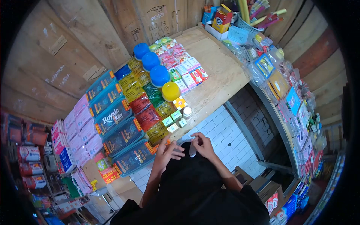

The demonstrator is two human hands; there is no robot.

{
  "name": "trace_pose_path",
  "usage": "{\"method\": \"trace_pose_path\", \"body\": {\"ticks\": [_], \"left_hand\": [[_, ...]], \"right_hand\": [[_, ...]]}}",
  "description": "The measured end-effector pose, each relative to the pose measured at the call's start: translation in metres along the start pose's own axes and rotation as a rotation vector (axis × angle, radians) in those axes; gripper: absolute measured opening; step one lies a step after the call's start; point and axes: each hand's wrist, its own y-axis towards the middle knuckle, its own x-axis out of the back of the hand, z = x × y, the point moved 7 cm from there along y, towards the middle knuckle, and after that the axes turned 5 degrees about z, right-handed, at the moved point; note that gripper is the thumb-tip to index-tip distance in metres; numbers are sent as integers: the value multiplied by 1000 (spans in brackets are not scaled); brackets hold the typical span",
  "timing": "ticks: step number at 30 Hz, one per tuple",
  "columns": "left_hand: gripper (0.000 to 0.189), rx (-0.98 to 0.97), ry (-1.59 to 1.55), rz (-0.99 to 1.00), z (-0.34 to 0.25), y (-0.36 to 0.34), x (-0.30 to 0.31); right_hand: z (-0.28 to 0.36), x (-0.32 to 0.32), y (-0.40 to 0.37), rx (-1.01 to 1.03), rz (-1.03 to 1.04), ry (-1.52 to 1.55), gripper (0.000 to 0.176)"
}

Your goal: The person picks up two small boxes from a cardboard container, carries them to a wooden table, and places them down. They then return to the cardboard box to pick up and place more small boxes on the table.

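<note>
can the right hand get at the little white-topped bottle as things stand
Probably yes: the bottle stands by the near edge of the table, and nothing visible blocks the way from the right hand.

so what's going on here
A person has both hands raised by a wooden table. The left hand is partly open; a small pale item shows just below the right hand, possibly held, too unclear to name. Beyond them stand Royale Klin packs, blue-lidded containers and small green-and-white boxes.
</note>
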Motion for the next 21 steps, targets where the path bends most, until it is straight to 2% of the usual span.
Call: {"method": "trace_pose_path", "body": {"ticks": [1, 4, 8, 11, 14, 15, 16, 17, 21], "left_hand": [[45, 3, 13, -5, -8, -6, -5], [34, 67, 106, 221, -6, -8, -10], [29, 71, 306, 499, 11, 2, -33], [26, 134, 387, 618, 34, 14, -60], [27, 113, 492, 727, 81, 40, -79], [27, 125, 542, 755, 98, 48, -86], [28, 136, 591, 782, 113, 55, -92], [37, 127, 732, 787, 126, 63, -95], [51, 53, 1278, 822, 179, 90, -99]], "right_hand": [[-14, 8, -11, -62, -32, -73, 17], [-53, 30, -56, -210, -25, -197, 27], [-160, 49, -153, -622, 70, -454, 68], [-205, 48, -226, -895, 74, -353, 82], [-227, 31, -273, -1103, 43, 55, 92], [-234, 22, -283, -1091, 22, 182, 96], [-242, 15, -293, -1103, 4, 224, 94], [-250, 9, -301, -1111, -17, 267, 92], [-312, -15, -330, -1161, -80, 386, 81]]}}
